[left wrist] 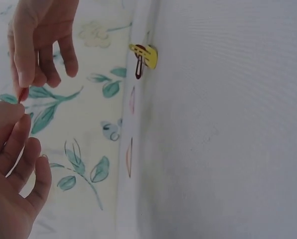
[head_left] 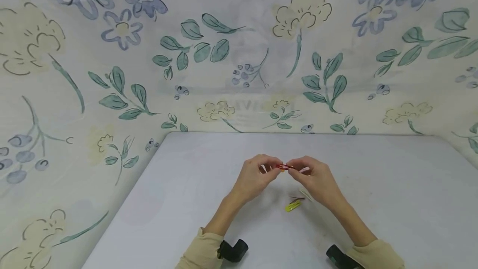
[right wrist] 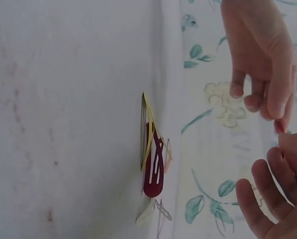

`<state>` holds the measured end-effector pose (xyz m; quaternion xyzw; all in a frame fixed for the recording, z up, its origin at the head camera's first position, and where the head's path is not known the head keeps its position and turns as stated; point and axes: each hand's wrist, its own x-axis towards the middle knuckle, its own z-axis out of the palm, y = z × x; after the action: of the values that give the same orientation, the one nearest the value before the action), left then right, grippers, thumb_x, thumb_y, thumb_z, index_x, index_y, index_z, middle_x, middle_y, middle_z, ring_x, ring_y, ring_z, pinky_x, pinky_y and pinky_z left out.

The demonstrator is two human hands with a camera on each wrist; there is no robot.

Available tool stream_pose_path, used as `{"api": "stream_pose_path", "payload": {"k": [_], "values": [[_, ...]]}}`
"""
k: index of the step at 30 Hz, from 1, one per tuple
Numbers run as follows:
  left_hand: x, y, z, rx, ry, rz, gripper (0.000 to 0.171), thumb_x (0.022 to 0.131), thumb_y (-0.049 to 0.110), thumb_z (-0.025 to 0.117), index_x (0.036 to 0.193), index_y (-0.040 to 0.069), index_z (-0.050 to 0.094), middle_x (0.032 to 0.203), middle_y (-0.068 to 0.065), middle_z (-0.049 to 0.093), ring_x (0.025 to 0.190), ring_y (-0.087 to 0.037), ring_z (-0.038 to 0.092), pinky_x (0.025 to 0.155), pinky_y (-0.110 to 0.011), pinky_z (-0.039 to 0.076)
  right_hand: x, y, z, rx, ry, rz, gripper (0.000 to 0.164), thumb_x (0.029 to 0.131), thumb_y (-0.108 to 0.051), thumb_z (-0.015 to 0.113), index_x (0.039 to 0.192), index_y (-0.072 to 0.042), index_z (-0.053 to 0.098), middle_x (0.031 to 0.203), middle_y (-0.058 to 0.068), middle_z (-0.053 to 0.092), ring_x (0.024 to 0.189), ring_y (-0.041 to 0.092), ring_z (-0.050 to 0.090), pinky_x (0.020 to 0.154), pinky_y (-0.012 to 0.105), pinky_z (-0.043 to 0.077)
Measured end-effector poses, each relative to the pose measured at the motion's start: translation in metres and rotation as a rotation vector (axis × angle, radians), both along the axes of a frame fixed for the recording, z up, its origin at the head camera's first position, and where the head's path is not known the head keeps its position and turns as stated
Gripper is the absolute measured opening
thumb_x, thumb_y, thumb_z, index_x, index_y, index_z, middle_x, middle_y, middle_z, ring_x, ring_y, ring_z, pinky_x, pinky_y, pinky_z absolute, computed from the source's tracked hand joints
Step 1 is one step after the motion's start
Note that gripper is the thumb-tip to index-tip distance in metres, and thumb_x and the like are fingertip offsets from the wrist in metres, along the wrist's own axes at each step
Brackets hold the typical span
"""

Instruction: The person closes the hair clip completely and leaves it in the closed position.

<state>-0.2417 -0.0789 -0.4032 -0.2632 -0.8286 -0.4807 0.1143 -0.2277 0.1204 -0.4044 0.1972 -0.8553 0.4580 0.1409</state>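
Observation:
A red snap hair clip (head_left: 284,167) is held up between both hands over the white table, with a bit of orange showing just under it. At its left end, my left hand (head_left: 255,177) pinches it between thumb and fingertips. The right hand (head_left: 315,179) pinches the other end in the same manner. Fingertips cover most of the clip in both wrist views. On the table below lie a yellow hair clip (head_left: 293,206), a dark red hair clip (right wrist: 153,186) and a whitish hair clip (right wrist: 145,213), overlapping or close together.
The white table (head_left: 168,202) runs back to a wall hung with floral cloth (head_left: 231,82). Black wrist devices, one on the left (head_left: 234,251) and one on the right (head_left: 341,257), sit by beige sleeves (head_left: 201,250).

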Motion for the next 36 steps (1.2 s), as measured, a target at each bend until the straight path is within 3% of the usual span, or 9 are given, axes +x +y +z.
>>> {"api": "stream_pose_path", "payload": {"k": [6,17,29,36], "values": [[-0.009,0.001,0.007,-0.102,0.082,0.008,0.013,0.089,0.010,0.071,0.101,0.010,0.075,0.087,0.003,0.071,0.082,-0.012,0.058,0.071,-0.024,0.050,-0.008,0.004,0.007,0.084,0.079,0.014,0.014,0.088,-0.005,0.073,0.102,-0.006,0.072,0.092,0.001,0.071,0.084,0.016,0.065,0.075,0.029,0.056],[-0.026,-0.001,0.018,-0.340,0.110,0.009,0.013,0.092,0.017,0.070,0.103,0.012,0.075,0.087,0.003,0.068,0.084,-0.014,0.057,0.071,-0.024,0.045,-0.023,0.004,0.020,0.303,0.070,0.022,0.016,0.089,-0.009,0.072,0.105,-0.007,0.072,0.092,0.002,0.070,0.082,0.016,0.063,0.073,0.033,0.054],[-0.038,0.010,0.022,-0.482,0.073,0.009,0.013,0.092,0.022,0.069,0.102,0.016,0.075,0.085,0.007,0.066,0.085,-0.013,0.056,0.069,-0.024,0.044,-0.033,0.013,0.022,0.419,-0.006,0.002,0.015,0.091,-0.013,0.071,0.105,-0.008,0.073,0.091,0.002,0.070,0.082,0.018,0.060,0.068,0.030,0.051],[-0.042,0.020,0.018,-0.511,0.024,-0.016,0.015,0.093,0.026,0.069,0.103,0.017,0.074,0.083,0.010,0.064,0.085,-0.010,0.053,0.068,-0.023,0.044,-0.035,0.022,0.020,0.434,-0.036,-0.006,0.014,0.090,-0.012,0.072,0.102,-0.008,0.073,0.089,0.001,0.069,0.082,0.019,0.061,0.069,0.033,0.052]]}}
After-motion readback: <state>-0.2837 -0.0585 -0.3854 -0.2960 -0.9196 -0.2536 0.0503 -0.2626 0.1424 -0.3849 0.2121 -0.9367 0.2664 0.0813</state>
